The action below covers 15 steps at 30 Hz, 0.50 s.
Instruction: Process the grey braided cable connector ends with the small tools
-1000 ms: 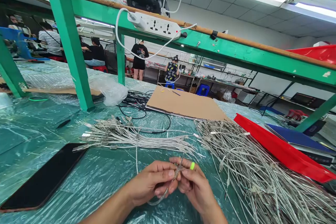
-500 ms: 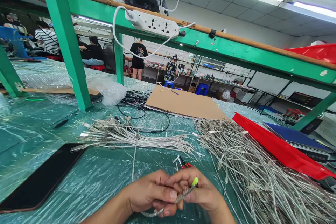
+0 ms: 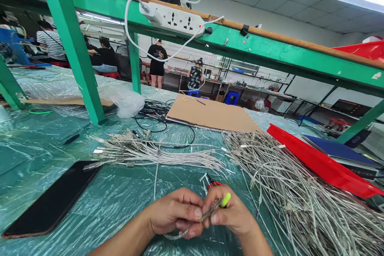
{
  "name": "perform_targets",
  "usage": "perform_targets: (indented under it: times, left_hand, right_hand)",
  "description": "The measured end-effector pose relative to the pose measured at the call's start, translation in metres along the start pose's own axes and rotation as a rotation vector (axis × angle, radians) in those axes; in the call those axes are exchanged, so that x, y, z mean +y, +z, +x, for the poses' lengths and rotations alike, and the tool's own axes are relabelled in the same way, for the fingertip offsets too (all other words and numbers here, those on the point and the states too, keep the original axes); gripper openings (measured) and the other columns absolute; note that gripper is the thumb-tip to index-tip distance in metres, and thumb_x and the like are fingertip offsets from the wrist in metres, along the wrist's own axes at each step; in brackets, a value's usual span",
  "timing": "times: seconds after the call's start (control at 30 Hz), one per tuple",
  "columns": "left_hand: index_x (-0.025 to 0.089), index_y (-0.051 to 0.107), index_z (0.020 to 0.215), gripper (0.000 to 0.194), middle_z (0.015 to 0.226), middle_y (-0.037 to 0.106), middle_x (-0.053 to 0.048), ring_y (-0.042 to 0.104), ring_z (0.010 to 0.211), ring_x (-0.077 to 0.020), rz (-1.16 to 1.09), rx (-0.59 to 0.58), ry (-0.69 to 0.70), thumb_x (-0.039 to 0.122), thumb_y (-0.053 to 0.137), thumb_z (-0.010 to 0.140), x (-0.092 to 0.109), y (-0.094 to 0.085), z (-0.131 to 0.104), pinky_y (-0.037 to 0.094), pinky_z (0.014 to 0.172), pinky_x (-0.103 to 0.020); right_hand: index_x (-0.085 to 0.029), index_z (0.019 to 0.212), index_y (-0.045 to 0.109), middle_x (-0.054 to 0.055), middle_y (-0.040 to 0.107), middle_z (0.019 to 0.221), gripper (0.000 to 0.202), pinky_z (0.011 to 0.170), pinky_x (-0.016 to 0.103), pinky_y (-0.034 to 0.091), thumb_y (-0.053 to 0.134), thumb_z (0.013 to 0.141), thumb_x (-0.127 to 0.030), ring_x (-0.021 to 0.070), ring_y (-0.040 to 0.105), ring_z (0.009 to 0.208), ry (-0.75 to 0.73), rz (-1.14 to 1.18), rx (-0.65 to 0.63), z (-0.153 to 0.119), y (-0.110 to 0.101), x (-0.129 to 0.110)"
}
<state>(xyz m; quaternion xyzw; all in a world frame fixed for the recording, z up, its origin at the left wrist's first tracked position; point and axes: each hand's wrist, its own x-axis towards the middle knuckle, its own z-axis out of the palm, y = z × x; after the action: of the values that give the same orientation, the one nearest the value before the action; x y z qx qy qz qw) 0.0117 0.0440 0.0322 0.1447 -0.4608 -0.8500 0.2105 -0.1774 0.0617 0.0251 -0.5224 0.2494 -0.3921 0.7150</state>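
Near the front of the table, my left hand (image 3: pixel 175 213) pinches a grey cable (image 3: pixel 177 235) between thumb and fingers. Its end, a loosened strand of what looks like metal braid (image 3: pixel 213 207), reaches across to my right hand (image 3: pixel 235 218). The right thumb and forefinger are closed on that end. A thin tool with a bright yellow-green end (image 3: pixel 225 200) sticks out of the right hand; the rest of it is hidden. Just beyond my hands lie red-handled pliers (image 3: pixel 212 183), partly covered by the right hand.
A tied bundle of cables (image 3: pixel 180 158) lies ahead, and a big cable pile (image 3: pixel 300 196) fills the right beside a red tray (image 3: pixel 318 164). A dark tablet (image 3: pixel 51 200) is at left, cardboard (image 3: pixel 216 114) behind. A green shelf beam (image 3: pixel 255 48) crosses overhead. People work farther back.
The right hand has turned slightly, and the braid strand now points further up. The yellow-green end has moved a little up and right. My left hand keeps its hold on the cable.
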Motion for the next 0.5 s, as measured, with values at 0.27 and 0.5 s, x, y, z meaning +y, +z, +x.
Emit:
perform_targets:
  times: [0.27, 0.5]
  left_hand:
    - [0.011, 0.066, 0.081, 0.030, 0.056, 0.058, 0.000, 0.024, 0.036, -0.0020, -0.047, 0.123, 0.138, 0.040, 0.071, 0.078, 0.000, 0.000, 0.004, 0.028, 0.043, -0.019]
    - [0.012, 0.061, 0.078, 0.022, 0.061, 0.058, 0.000, 0.023, 0.039, -0.0023, -0.038, 0.259, 0.282, 0.032, 0.063, 0.087, -0.002, 0.000, 0.011, 0.032, 0.046, -0.018]
  right_hand:
    - [-0.016, 0.069, 0.060, -0.003, 0.057, 0.053, 0.034, 0.044, 0.018, 0.024, 0.084, 0.064, -0.040, 0.0048, 0.033, 0.043, -0.156, 0.108, 0.288, 0.016, 0.008, 0.013]
    - [-0.017, 0.081, 0.062, -0.011, 0.032, 0.049, 0.028, 0.044, 0.018, 0.018, 0.078, 0.073, -0.039, 0.0050, 0.021, 0.045, -0.258, -0.166, 0.419, 0.018, 0.008, 0.006]
